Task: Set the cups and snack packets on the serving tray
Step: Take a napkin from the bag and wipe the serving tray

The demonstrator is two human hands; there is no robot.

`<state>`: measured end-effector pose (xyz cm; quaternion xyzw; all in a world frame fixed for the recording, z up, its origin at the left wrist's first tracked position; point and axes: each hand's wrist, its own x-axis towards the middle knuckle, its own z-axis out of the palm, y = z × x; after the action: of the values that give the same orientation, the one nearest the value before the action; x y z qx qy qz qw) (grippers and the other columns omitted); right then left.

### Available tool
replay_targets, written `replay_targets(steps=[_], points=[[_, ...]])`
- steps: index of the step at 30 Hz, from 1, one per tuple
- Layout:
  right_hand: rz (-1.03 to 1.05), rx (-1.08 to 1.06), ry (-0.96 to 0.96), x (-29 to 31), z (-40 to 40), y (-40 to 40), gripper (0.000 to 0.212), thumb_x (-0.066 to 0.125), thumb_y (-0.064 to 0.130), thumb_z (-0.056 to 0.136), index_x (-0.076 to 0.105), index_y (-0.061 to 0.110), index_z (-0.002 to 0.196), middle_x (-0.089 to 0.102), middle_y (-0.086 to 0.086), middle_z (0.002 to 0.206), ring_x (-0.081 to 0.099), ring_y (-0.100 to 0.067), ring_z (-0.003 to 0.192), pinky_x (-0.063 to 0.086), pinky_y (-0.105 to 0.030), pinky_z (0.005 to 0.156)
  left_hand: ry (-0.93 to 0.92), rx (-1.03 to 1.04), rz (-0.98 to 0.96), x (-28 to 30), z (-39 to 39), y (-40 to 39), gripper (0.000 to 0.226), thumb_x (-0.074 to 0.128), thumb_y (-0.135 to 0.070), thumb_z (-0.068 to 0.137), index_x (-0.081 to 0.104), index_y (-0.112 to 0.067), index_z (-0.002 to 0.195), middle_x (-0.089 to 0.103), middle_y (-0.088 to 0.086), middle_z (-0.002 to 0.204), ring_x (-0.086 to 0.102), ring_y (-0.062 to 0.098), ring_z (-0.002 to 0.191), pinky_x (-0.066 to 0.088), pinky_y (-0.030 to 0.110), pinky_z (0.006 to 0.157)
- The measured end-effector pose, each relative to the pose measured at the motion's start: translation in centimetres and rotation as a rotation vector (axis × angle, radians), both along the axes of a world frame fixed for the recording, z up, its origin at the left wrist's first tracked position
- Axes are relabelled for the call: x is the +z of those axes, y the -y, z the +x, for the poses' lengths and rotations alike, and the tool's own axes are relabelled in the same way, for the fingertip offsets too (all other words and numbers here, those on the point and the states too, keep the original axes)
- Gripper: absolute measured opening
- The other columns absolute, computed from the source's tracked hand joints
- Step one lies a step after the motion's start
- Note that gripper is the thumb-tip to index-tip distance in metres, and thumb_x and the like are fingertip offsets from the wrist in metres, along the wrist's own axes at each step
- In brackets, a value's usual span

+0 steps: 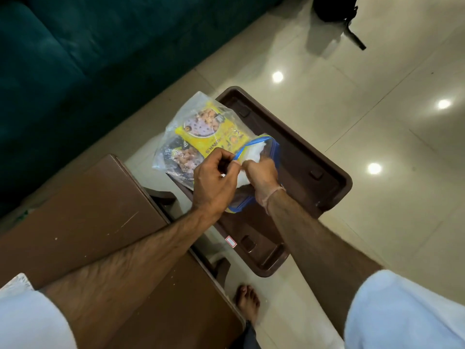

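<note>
Foot (247, 302): one, on the floor. Table (83, 220): one, brown, at left. Tray (314, 157): one, brown, long axis running near to far, directly under both hands; no cups seen. Left hand (214, 185) and right hand (261, 177): pinched together on the blue-edged mouth of a clear bag (254, 149). Packets (201, 132): two visible inside, bulk lying up-left of the grip, overhanging the tray's left rim.

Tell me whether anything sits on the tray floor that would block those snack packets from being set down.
Nothing visible does. The brown tray shows bare floor to the right of both hands. The left hand and right hand pinch the blue-edged bag, with the snack packets over the tray's left edge.
</note>
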<state>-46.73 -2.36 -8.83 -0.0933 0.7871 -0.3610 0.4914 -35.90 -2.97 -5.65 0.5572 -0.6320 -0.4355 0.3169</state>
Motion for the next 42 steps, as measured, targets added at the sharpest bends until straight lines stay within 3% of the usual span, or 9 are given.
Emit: replay_targets(steps=[7, 13, 16, 21, 25, 30, 32, 35, 42], points=[[-0.32, -0.314, 0.337, 2.7, -2.9, -7.3, 0.032, 0.074, 0.001, 0.082, 0.067, -0.003, 0.113, 0.073, -0.018, 0.109, 0.072, -0.03, 0.095, 0.059, -0.04, 0.087, -0.06, -0.016, 0.255, -0.2, -0.4, -0.8, 0.007, 0.068, -0.019, 0.084, 0.067, -0.012, 0.088, 0.068, 0.003, 0.081, 0.061, 0.016, 0.075, 0.055, 0.045, 0.078], [-0.381, -0.209, 0.491, 7.2, 0.0, -8.2, 0.045, 0.075, 0.007, 0.077, 0.063, -0.006, 0.119, 0.072, -0.021, 0.111, 0.071, -0.032, 0.098, 0.058, -0.045, 0.087, -0.194, -0.16, 0.351, 2.5, 2.9, -3.3, 0.048, 0.076, -0.048, 0.072, 0.065, -0.022, 0.11, 0.068, -0.003, 0.11, 0.065, 0.014, 0.101, 0.056, 0.036, 0.086], [-0.379, -0.114, 0.607, 8.9, 3.6, -7.3, 0.047, 0.077, 0.014, 0.074, 0.065, -0.004, 0.117, 0.072, -0.022, 0.111, 0.072, -0.034, 0.1, 0.061, -0.043, 0.081, -0.245, -0.153, 0.397, 3.5, 6.8, -4.5, 0.058, 0.086, -0.036, 0.066, 0.062, -0.023, 0.118, 0.069, -0.003, 0.111, 0.067, 0.013, 0.102, 0.058, 0.032, 0.082], [-0.33, 0.144, 0.628, 9.9, 10.6, -5.9, 0.042, 0.073, 0.019, 0.083, 0.064, 0.001, 0.12, 0.072, -0.021, 0.114, 0.071, -0.035, 0.104, 0.059, -0.044, 0.085, -0.288, 0.131, 0.391, 5.0, 16.3, -6.4, 0.044, 0.088, -0.014, 0.069, 0.066, -0.022, 0.106, 0.074, 0.002, 0.101, 0.072, 0.02, 0.093, 0.061, 0.041, 0.073], [-0.372, 0.322, 0.476, 9.8, 16.2, -6.0, 0.042, 0.073, 0.003, 0.082, 0.055, 0.007, 0.12, 0.07, -0.019, 0.117, 0.07, -0.034, 0.105, 0.061, -0.039, 0.079, -0.216, 0.287, 0.332, 6.0, 23.6, -8.6, 0.049, 0.088, -0.023, 0.068, 0.061, -0.03, 0.109, 0.073, -0.012, 0.098, 0.072, 0.009, 0.089, 0.06, 0.028, 0.062], [-0.645, 1.01, -0.239, 10.8, 22.5, -7.5, 0.091, 0.087, 0.02, 0.071, 0.034, 0.048, 0.139, 0.035, 0.003, 0.149, 0.043, -0.023, 0.134, 0.048, -0.048, 0.101, 0.065, 0.329, 0.152, 7.5, 31.3, -11.8, 0.045, 0.084, -0.036, 0.073, 0.049, -0.049, 0.097, 0.062, -0.027, 0.097, 0.064, -0.005, 0.092, 0.053, 0.009, 0.061], [-0.723, 1.319, -0.52, 11.8, 25.3, -7.7, 0.079, 0.086, 0.03, 0.069, 0.043, 0.053, 0.131, 0.021, 0.007, 0.158, 0.028, -0.024, 0.14, 0.034, -0.051, 0.105, 0.113, 0.303, 0.102, 8.1, 33.9, -13.3, 0.039, 0.082, -0.032, 0.076, 0.05, -0.048, 0.092, 0.062, -0.027, 0.093, 0.064, -0.007, 0.09, 0.05, 0.006, 0.06], [-0.742, 1.564, -0.742, 13.0, 29.0, -7.7, 0.046, 0.084, 0.036, 0.07, 0.062, 0.042, 0.109, 0.039, 0.004, 0.15, 0.03, -0.028, 0.136, 0.03, -0.056, 0.102, 0.162, 0.28, 0.056, 8.6, 37.4, -15.5, 0.036, 0.08, -0.027, 0.079, 0.051, -0.047, 0.087, 0.06, -0.029, 0.088, 0.065, -0.008, 0.082, 0.051, 0.007, 0.06], [-0.767, 1.946, -0.809, 12.8, 34.8, -8.6, 0.031, 0.068, 0.037, 0.088, 0.06, 0.037, 0.118, 0.064, 0.007, 0.119, 0.047, -0.02, 0.116, 0.023, -0.048, 0.097, 0.212, 0.347, -0.005, 8.2, 44.1, -20.0, 0.035, 0.078, -0.022, 0.081, 0.05, -0.04, 0.092, 0.054, -0.044, 0.091, 0.056, -0.017, 0.088, 0.046, 0.002, 0.068]])
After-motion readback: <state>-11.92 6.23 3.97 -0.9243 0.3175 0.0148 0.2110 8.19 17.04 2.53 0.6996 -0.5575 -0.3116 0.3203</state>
